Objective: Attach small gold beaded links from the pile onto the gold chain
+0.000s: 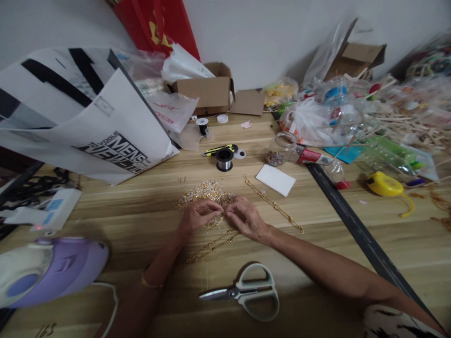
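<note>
My left hand (200,214) and my right hand (248,218) meet fingertip to fingertip at the near right side of a pile of small gold and clear beads (202,192). Both hands are closed in a pinch; what lies between the fingertips is too small to make out. A gold beaded chain (214,245) lies just below the hands on the table. Another gold chain (276,205) stretches out to the right of my right hand. Closer to me lie scissors (246,292) with pale handles, blades pointing left.
Beyond the beads stand a wire spool (224,160), a yellow cutter (218,149), a white card (275,180) and a jar of beads (278,152). A purple iron (59,267) and a big paper bag (105,126) are left. A yellow tape measure (384,183) lies right.
</note>
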`<action>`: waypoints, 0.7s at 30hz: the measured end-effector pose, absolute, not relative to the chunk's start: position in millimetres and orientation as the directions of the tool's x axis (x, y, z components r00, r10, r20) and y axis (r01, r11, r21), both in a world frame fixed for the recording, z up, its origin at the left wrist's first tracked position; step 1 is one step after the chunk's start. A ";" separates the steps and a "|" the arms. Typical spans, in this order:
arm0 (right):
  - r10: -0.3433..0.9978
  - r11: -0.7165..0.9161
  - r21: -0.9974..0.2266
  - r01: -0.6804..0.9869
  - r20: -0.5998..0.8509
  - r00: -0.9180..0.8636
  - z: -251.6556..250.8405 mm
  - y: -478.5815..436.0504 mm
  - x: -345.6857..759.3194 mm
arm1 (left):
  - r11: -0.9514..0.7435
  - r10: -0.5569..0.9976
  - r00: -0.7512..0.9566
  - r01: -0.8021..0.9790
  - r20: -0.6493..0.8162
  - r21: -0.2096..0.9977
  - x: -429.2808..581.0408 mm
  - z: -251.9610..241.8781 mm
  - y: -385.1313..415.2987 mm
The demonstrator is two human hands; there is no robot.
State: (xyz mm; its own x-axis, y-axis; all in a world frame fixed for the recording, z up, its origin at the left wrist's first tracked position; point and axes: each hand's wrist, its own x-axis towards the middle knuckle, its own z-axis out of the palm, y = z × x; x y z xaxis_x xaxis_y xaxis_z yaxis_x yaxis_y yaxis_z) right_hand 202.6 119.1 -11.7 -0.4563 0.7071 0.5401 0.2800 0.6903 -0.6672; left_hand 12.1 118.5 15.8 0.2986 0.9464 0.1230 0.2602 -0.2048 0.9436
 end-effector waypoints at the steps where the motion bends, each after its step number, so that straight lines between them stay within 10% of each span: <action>1: 0.707 0.691 -0.667 0.280 0.541 -0.455 -11.8 119.2 202.6 | -0.209 0.946 0.297 0.266 0.126 0.941 12.0 16.0 118.3; 21: 0.722 0.675 -0.676 0.296 0.523 -0.453 -10.5 118.3 202.4 | -0.200 0.947 0.298 0.240 0.124 0.950 13.5 14.7 117.9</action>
